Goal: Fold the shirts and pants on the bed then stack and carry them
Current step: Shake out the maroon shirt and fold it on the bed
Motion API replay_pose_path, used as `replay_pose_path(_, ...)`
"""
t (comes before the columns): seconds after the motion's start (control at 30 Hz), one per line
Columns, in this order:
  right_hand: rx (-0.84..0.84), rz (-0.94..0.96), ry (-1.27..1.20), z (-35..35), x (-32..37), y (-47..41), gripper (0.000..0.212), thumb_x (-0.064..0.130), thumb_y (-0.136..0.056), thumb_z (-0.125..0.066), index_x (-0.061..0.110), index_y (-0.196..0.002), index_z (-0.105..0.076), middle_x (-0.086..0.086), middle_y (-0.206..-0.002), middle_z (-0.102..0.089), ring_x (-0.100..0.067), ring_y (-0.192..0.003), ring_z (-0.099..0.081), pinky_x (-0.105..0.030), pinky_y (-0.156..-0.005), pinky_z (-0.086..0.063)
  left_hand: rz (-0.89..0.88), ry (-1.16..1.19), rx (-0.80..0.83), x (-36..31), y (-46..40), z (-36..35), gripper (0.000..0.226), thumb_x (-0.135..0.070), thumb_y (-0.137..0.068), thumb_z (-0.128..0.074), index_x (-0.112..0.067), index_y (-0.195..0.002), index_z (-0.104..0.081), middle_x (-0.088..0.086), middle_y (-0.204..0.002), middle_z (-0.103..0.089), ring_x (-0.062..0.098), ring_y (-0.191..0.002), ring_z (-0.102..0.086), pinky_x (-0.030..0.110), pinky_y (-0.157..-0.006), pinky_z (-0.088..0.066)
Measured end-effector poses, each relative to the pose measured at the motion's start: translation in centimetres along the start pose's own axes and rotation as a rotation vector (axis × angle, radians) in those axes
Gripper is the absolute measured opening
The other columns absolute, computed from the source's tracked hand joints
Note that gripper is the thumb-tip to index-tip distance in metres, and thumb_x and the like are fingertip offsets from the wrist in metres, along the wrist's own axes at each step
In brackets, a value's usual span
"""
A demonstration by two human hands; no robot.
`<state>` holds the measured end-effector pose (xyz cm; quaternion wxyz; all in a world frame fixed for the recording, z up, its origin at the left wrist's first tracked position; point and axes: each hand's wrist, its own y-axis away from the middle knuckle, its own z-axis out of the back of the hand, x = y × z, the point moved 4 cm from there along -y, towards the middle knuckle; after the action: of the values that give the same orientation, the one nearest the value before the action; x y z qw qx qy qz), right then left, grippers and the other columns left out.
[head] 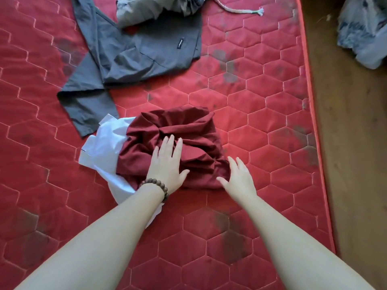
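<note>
With both hands flat, left hand (167,166) pressing and right hand (238,178) beside it, the bunched maroon garment (178,135) risks springing open and sliding off the white garment (104,149).

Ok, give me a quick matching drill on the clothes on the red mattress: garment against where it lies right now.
Things:
1. maroon folded garment
2. white cloth garment
3. dark grey shirt with a small label
4. light grey bunched drawstring garment

Places:
A. far edge, on the dark grey shirt
B. under the left hand
C. spread out beyond the pile
D. partly beneath the maroon one

Pairs: 1-B, 2-D, 3-C, 4-A
</note>
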<state>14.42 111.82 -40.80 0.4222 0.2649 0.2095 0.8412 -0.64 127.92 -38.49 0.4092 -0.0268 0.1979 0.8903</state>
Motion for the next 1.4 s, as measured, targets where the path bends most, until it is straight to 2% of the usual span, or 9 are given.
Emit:
replay_pose_path(0.1,0.003,-0.009,-0.040,-2.1,-0.5,-2.1,0.076,0.038,-0.088,-0.064,0.021,-0.150,-0.024,-0.008,-0.152,-0.029,-0.027,-0.138,-0.030,-0.041,-0.112,-0.030,-0.025,0.045,0.056,0.5,-2.0,-2.6,0.063,-0.037,-0.093,-0.052,-0.012,-0.146,-0.030,0.010,-0.147,-0.038,0.026,-0.135,-0.034,0.036,-0.111,-0.027)
replay_pose_path(0.2,-0.040,-0.030,-0.009,-3.1,-0.7,-2.7,0.052,0.030,-0.091,-0.060,0.019,-0.138,-0.041,-0.008,-0.129,-0.050,-0.029,-0.120,-0.045,-0.041,-0.095,-0.041,-0.024,0.069,0.056,0.8,-1.8,-3.6,0.028,-0.025,-0.096,-0.044,-0.013,-0.117,-0.057,0.005,-0.115,-0.060,0.028,-0.107,-0.055,0.040,-0.091,-0.042)
replay_pose_path(0.3,-0.073,-0.034,0.006,-2.5,-0.4,-2.2,0.024,0.023,-0.093,-0.054,0.013,-0.114,-0.056,-0.012,-0.113,-0.062,-0.034,-0.107,-0.054,-0.039,-0.082,-0.042,0.017,0.086,0.052,1.1,-0.5,-3.1,0.023,-0.022,-0.096,-0.040,-0.013,-0.106,-0.058,0.005,-0.102,-0.061,0.029,-0.098,-0.057,0.042,-0.080,-0.046)
replay_pose_path(0.47,-0.151,0.033,-0.152,2.5,2.0,1.2,0.025,0.023,-0.092,-0.057,0.014,-0.115,-0.062,-0.010,-0.113,-0.066,-0.032,-0.105,-0.058,-0.036,-0.085,-0.043,0.046,0.188,-0.006,1.3,1.4,2.2,0.022,-0.021,-0.097,-0.040,-0.014,-0.105,-0.059,0.005,-0.102,-0.064,0.030,-0.092,-0.059,0.036,-0.073,-0.043)
replay_pose_path(0.83,-0.414,0.367,-0.407,25.8,13.5,16.6,0.015,0.012,-0.084,-0.069,0.011,-0.099,-0.071,-0.005,-0.097,-0.072,-0.019,-0.088,-0.060,-0.011,-0.071,-0.031,-0.051,0.382,-0.384,-0.8,8.4,31.2,0.015,-0.013,-0.093,-0.050,-0.006,-0.097,-0.063,0.017,-0.092,-0.067,0.037,-0.090,-0.060,0.043,-0.076,-0.046)
replay_pose_path(1.0,-0.534,0.558,-0.368,35.8,18.5,23.4,0.008,0.013,-0.082,-0.071,0.013,-0.090,-0.070,0.000,-0.081,-0.068,-0.019,-0.077,-0.059,-0.022,-0.074,-0.041,-0.114,0.387,-0.568,-1.4,12.1,42.3,0.013,-0.009,-0.091,-0.051,-0.006,-0.093,-0.064,0.016,-0.087,-0.068,0.036,-0.086,-0.061,0.042,-0.076,-0.048)
replay_pose_path(1.1,-0.614,0.658,-0.341,40.5,20.9,27.1,0.005,0.012,-0.082,-0.070,0.013,-0.087,-0.069,0.000,-0.080,-0.069,-0.018,-0.075,-0.060,-0.017,-0.071,-0.041,-0.156,0.408,-0.668,-1.8,14.1,47.0,0.013,-0.008,-0.091,-0.053,-0.006,-0.091,-0.066,0.014,-0.086,-0.069,0.034,-0.084,-0.063,0.042,-0.076,-0.049)
replay_pose_path(1.23,-0.701,0.746,-0.327,45.1,23.1,31.5,0.005,0.010,-0.083,-0.068,0.014,-0.085,-0.069,0.002,-0.080,-0.069,-0.017,-0.077,-0.061,-0.027,-0.077,-0.047,-0.189,0.410,-0.786,-2.1,16.5,51.4,0.013,-0.006,-0.089,-0.056,-0.006,-0.093,-0.069,0.014,-0.088,-0.071,0.034,-0.086,-0.064,0.037,-0.075,-0.048)
replay_pose_path(1.4,-0.715,0.807,-0.310,48.4,25.6,35.4,0.004,0.009,-0.081,-0.069,0.013,-0.081,-0.071,0.001,-0.077,-0.069,-0.019,-0.079,-0.064,-0.030,-0.078,-0.047,-0.226,0.492,-0.824,-3.1,18.7,54.4,0.021,-0.025,-0.091,-0.061,-0.012,-0.106,-0.067,0.002,-0.092,-0.071,0.018,-0.083,-0.064,0.025,-0.079,-0.047)
